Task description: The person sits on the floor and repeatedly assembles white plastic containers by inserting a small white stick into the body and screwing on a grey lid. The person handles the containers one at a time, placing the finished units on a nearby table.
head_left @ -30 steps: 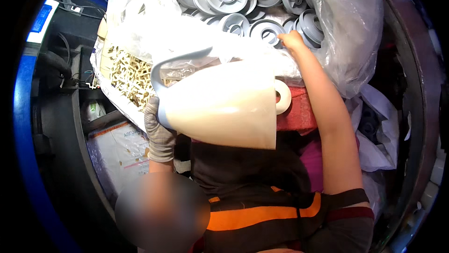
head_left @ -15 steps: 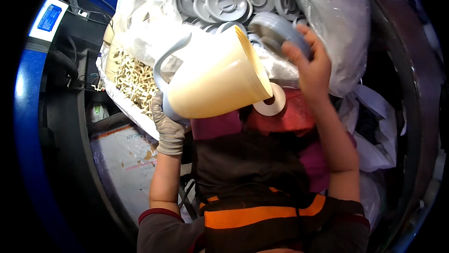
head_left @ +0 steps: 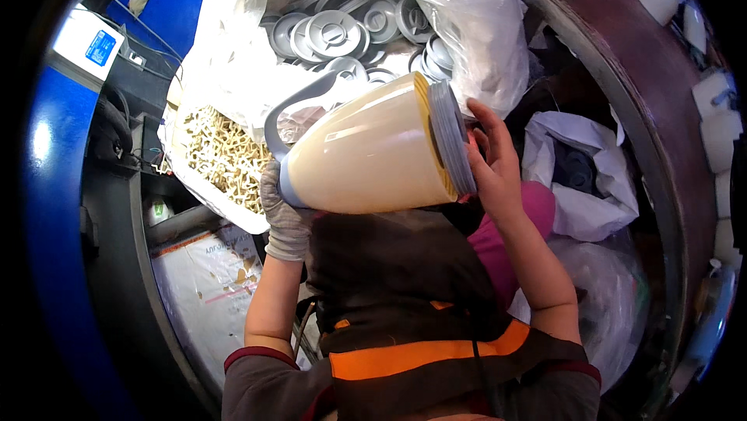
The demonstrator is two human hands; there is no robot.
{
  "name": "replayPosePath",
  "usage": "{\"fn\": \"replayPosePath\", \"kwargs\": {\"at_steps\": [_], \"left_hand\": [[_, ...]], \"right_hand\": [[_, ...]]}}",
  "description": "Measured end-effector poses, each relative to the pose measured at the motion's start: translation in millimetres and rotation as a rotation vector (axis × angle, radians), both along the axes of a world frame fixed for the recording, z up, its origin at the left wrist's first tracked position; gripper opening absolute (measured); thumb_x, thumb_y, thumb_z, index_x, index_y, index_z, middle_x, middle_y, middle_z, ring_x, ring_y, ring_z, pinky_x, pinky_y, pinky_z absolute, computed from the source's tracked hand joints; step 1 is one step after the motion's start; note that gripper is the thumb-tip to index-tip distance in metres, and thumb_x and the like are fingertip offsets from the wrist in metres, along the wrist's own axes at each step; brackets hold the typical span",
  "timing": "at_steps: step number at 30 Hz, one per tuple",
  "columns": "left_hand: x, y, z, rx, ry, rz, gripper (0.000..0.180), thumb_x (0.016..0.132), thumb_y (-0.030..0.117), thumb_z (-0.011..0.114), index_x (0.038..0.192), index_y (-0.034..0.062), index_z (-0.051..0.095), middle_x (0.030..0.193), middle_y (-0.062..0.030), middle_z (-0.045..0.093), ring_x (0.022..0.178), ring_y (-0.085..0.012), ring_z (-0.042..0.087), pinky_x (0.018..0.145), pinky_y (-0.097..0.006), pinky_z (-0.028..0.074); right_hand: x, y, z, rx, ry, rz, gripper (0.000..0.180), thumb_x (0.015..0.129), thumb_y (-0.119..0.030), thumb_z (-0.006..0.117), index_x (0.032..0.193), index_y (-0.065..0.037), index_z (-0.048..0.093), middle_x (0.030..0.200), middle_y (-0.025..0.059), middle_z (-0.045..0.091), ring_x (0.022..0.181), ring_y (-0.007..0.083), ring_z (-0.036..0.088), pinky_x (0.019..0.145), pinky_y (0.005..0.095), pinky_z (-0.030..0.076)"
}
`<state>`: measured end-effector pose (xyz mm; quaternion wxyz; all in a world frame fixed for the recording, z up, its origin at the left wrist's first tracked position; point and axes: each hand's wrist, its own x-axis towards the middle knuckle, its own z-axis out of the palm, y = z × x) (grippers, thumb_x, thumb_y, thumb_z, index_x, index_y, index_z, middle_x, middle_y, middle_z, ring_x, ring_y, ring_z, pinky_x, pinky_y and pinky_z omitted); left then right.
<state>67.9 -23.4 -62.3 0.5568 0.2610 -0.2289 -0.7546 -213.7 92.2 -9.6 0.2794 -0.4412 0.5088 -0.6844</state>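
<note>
At the far left stands a blue machine with a white box near its top, bearing a small blue rectangular label. Below lies a flat white sack with pink print and a strip along its upper edge. Above it, a bag of small cream clips sits open. The gloved left hand is closed on the narrow grey end of the jug, which is held sideways in front of the chest, over the dark apron. The jug is cream and glossy, widening to the right, with a grey loop handle on top. A ribbed grey disc covers its wide end; the bare right hand presses flat on that disc, fingers spread. Behind, a clear plastic bag holds many grey discs. At the right, crumpled white bags lie inside a brown curved rim.
</note>
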Motion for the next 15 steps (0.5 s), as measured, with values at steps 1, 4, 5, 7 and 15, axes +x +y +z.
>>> {"fn": "replayPosePath", "kwargs": {"at_steps": [1, 4, 5, 7, 15], "left_hand": [[-1.7, 4.7, 2.7, 0.000, 0.006, -0.009, 0.039, 0.086, 0.035, 0.054, 0.112, 0.0055, 0.056, 0.108, -0.0095, 0.062, 0.101, -0.0235, 0.057, 0.091, -0.039, 0.045], [-6.9, 17.2, 14.3, 0.024, 0.034, -0.046, 0.040, 0.087, 0.035, 0.055, 0.114, 0.0053, 0.054, 0.109, -0.0097, 0.061, 0.100, -0.0234, 0.058, 0.090, -0.040, 0.046], [-7.3, 19.1, 17.6, 0.046, 0.047, -0.067, 0.040, 0.087, 0.035, 0.055, 0.114, 0.0053, 0.053, 0.109, -0.0097, 0.061, 0.100, -0.0231, 0.058, 0.090, -0.040, 0.046], [-8.4, 24.0, 21.3, 0.030, 0.038, -0.098, 0.040, 0.087, 0.035, 0.055, 0.114, 0.0055, 0.054, 0.109, -0.0094, 0.061, 0.100, -0.0222, 0.058, 0.089, -0.039, 0.046], [-17.5, 30.9, 14.3, 0.017, 0.013, -0.149, 0.037, 0.087, 0.034, 0.056, 0.112, 0.0070, 0.057, 0.108, -0.0086, 0.062, 0.101, -0.0210, 0.058, 0.092, -0.037, 0.045]], "right_hand": [[-2.0, 5.6, 1.4, 0.053, -0.097, 0.013, 0.053, 0.081, -0.016, 0.066, 0.128, -0.002, 0.045, 0.117, 0.0109, 0.051, 0.109, 0.0170, 0.049, 0.095, 0.0303, 0.038], [-13.9, 19.1, -5.6, 0.214, -0.187, 0.154, 0.053, 0.081, -0.017, 0.066, 0.128, -0.002, 0.046, 0.113, 0.0094, 0.052, 0.103, 0.0152, 0.051, 0.092, 0.0284, 0.039], [-14.8, 26.4, -4.1, 0.266, -0.182, 0.161, 0.052, 0.080, -0.015, 0.066, 0.127, -0.003, 0.048, 0.110, 0.0071, 0.053, 0.098, 0.0129, 0.051, 0.087, 0.0258, 0.040], [-17.7, 34.4, -6.3, 0.205, -0.117, 0.106, 0.051, 0.079, -0.015, 0.066, 0.126, -0.003, 0.049, 0.109, 0.0060, 0.053, 0.095, 0.0116, 0.051, 0.085, 0.0241, 0.040], [-14.0, 61.7, 20.1, 0.100, 0.179, -0.005, 0.061, 0.069, -0.020, 0.070, 0.124, -0.002, 0.051, 0.110, 0.0066, 0.051, 0.096, 0.0132, 0.049, 0.084, 0.0244, 0.039]]}}
